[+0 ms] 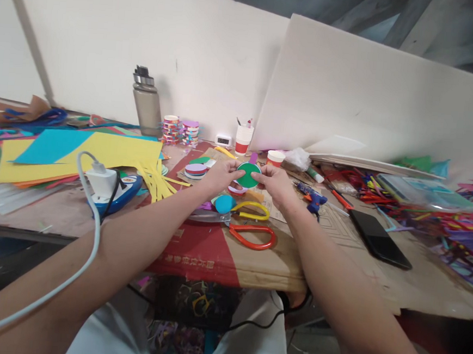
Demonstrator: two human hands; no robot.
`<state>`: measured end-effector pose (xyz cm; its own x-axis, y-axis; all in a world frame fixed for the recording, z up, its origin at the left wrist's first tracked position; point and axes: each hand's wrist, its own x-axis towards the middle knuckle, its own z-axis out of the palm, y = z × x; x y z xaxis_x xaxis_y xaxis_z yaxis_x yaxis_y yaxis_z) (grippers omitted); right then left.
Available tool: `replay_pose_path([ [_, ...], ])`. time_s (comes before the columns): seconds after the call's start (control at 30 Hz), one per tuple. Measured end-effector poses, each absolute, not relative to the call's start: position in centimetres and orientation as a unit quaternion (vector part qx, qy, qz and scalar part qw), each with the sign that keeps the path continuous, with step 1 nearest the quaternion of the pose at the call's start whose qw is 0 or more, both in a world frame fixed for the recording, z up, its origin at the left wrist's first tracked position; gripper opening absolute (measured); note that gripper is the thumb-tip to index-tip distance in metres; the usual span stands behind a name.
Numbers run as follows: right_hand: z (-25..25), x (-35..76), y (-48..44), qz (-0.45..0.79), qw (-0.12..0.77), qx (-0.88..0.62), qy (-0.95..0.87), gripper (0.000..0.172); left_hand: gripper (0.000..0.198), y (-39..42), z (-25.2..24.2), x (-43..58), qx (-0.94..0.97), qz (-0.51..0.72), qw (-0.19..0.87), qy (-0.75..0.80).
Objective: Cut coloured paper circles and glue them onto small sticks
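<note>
From the head camera, both arms reach out over the cluttered craft table (70, 213). The left hand (220, 176) and right hand (275, 181) pinch a green paper disc (248, 174) between them, fingertips closed on its opposite edges, holding it up just above the tabletop. Below it lie 2 pairs of scissors, one yellow-handled (254, 211) and one red-handled (252, 236), with a blue ball (223, 203) beside them. A blue glue gun (312, 196) and a black phone (379, 238) sit to the right. A water bottle (147, 103) stands at the back, and yellow paper sheets (99, 152) lie to the left.
</note>
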<state>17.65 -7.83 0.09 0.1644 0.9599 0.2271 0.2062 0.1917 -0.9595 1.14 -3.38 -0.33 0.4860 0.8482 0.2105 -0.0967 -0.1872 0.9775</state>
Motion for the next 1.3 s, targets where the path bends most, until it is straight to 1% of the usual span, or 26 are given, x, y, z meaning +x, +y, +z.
replay_pose_path([
  [0.27,0.0,17.5,-7.7,0.327,0.559,-0.520,-0.557,0.030,0.017,-4.0,-0.1,1.0,0.639,0.419,0.578,0.286],
  [0.47,-0.3,17.8,-7.4,0.282,0.549,-0.524,-0.587,0.026,0.012,-4.3,0.0,1.1,0.684,0.431,0.522,0.274],
  [0.57,-0.3,17.7,-7.5,0.274,0.550,-0.526,-0.588,0.023,0.010,-4.3,-0.1,1.1,0.685,0.433,0.516,0.279],
  [0.7,-0.1,17.3,-7.8,0.269,0.581,-0.505,-0.579,0.035,0.009,-4.3,-0.2,1.1,0.679,0.402,0.539,0.295],
  [0.83,0.0,17.1,-7.7,0.281,0.588,-0.492,-0.577,0.038,0.014,-4.6,-0.2,1.2,0.677,0.383,0.557,0.291],
  [1.03,-0.2,17.0,-7.4,0.326,0.600,-0.503,-0.529,0.037,0.012,-5.0,-0.1,1.3,0.666,0.382,0.568,0.295],
  [1.2,-0.3,16.7,-7.3,0.358,0.592,-0.520,-0.501,0.041,0.016,-4.6,-0.3,1.4,0.581,0.386,0.641,0.321],
  [1.23,-0.4,16.8,-7.3,0.360,0.596,-0.520,-0.495,0.040,0.016,-4.5,-0.2,1.4,0.559,0.393,0.652,0.328],
  [1.3,-0.4,17.1,-7.2,0.344,0.608,-0.521,-0.490,0.034,0.014,-4.1,-0.2,1.3,0.524,0.409,0.666,0.337],
])
